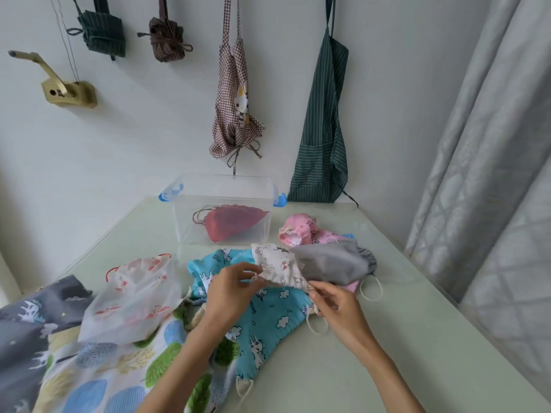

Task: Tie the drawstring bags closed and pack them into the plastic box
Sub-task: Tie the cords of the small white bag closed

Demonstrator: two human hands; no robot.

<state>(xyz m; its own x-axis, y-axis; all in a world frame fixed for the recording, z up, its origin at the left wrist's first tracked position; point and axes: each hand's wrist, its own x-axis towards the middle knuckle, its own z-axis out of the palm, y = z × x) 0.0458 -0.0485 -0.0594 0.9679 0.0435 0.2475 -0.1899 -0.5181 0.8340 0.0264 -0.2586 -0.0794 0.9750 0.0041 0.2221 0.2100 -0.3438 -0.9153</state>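
Note:
A small white printed drawstring bag (pixel 275 262) lies in the middle of the pale green table (pixel 402 338), its gathered mouth toward me. My left hand (pixel 229 289) pinches the cord at the left end of that mouth. My right hand (pixel 334 304) pinches the cord at the right end. The clear plastic box (pixel 222 204) with blue clips stands at the back and holds a red bag (pixel 232 223). Around the white bag lie a grey bag (pixel 337 260), a pink bag (pixel 301 231) and a blue cartoon bag (pixel 268 317).
A translucent white bag with red print (pixel 134 296) and larger patterned fabric bags (pixel 98 377) cover the near left of the table. Aprons (pixel 322 123) and tied bundles hang on the wall behind. A grey curtain (pixel 492 144) borders the right side.

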